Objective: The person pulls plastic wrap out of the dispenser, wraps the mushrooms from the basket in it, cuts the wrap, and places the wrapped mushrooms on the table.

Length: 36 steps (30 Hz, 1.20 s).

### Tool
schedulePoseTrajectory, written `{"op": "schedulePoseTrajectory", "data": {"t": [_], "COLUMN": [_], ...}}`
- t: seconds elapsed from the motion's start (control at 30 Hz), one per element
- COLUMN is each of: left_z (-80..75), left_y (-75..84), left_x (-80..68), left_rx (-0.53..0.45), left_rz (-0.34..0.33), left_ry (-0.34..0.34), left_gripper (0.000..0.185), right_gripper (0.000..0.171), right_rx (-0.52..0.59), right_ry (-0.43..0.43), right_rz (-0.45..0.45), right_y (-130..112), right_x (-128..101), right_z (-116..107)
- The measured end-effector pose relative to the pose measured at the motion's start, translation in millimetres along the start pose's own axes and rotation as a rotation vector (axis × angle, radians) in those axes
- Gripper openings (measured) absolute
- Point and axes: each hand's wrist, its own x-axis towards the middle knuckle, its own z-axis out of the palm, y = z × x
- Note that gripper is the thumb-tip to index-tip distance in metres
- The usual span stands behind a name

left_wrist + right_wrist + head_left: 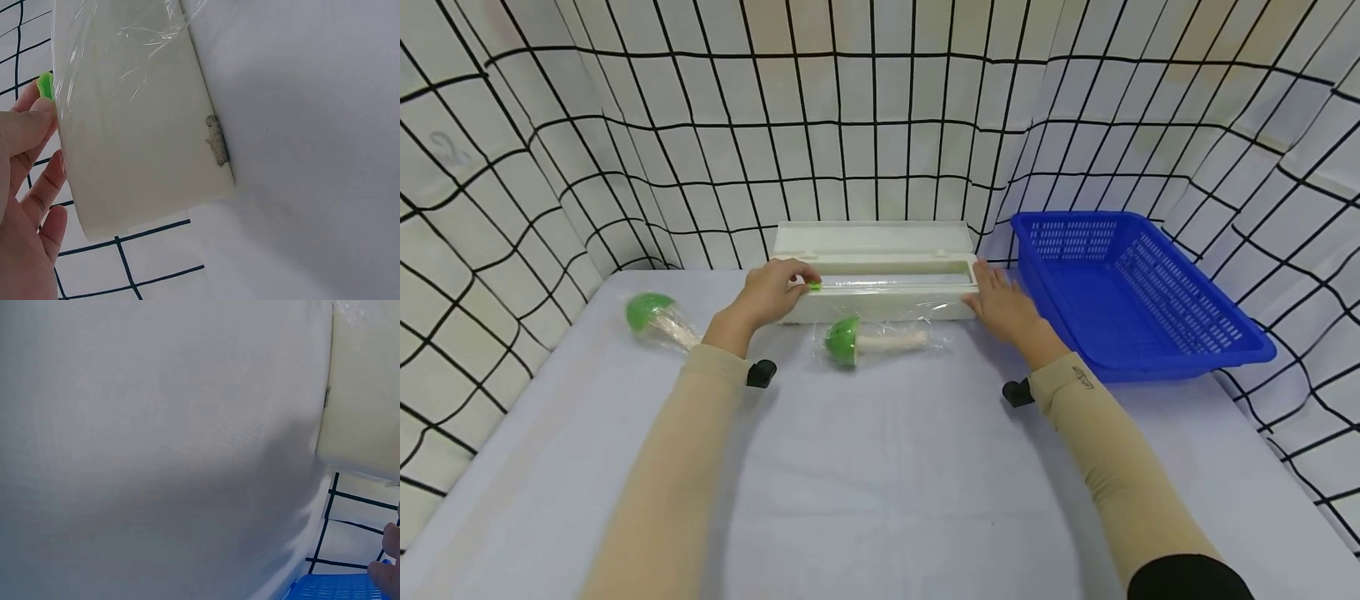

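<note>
A white cling film dispenser [805,312] stands at the back of the table, its lid [872,239] raised. My left hand [767,293] is at its left end, thumb and finger pinching a small green slide cutter [45,85] on the top edge. My right hand [1003,310] rests against the right end with fingers fairly straight; the right wrist view catches only fingertips [390,550]. Clear film [134,44] hangs over the dispenser's front. Before it lies a toy mushroom [842,342] with green cap and pale stem, film around it.
Another green-capped toy mushroom [651,312], wrapped in film, lies left of my left forearm. A blue plastic basket [1187,367] stands right of my right hand. Black wire mesh [872,125] encloses the back and sides of the white-covered table [880,483].
</note>
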Motion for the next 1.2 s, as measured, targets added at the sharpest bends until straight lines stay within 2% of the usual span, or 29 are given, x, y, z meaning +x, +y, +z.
{"op": "schedulePoseTrajectory", "data": {"t": [0.13,0.33,0.5,0.7,1.03,1.2], "left_z": [-9.7,-20.4,-21.7,-26.8,-19.5,-17.5], "left_y": [-5.6,-19.3,-21.8,-22.7,-20.1,-17.6], "left_x": [-7.6,-23.4,-28.8,-35.6,-34.5,-39.2], "left_rx": [0.0,0.026,0.041,0.074,0.031,0.011], "left_rz": [-0.012,-0.065,-0.071,-0.126,-0.122,-0.116], "left_ry": [0.017,0.077,0.088,0.11,0.123,0.139], "left_gripper": [0.02,0.019,0.019,0.021,0.023,0.026], "right_gripper": [0.071,0.072,0.071,0.072,0.073,0.075], "right_rx": [-0.004,0.011,0.019,0.017,0.01,0.075], "right_ry": [-0.001,-0.001,0.001,-0.006,-0.002,-0.011], "right_rz": [-0.005,0.002,0.002,-0.004,-0.012,-0.011], "right_y": [-4.5,-2.9,-0.9,-4.6,-4.4,-5.8], "right_x": [2.8,1.3,-0.9,-0.1,-2.0,-4.1], "right_z": [-4.8,-6.4,-5.0,-5.1,-9.3,-7.2]}}
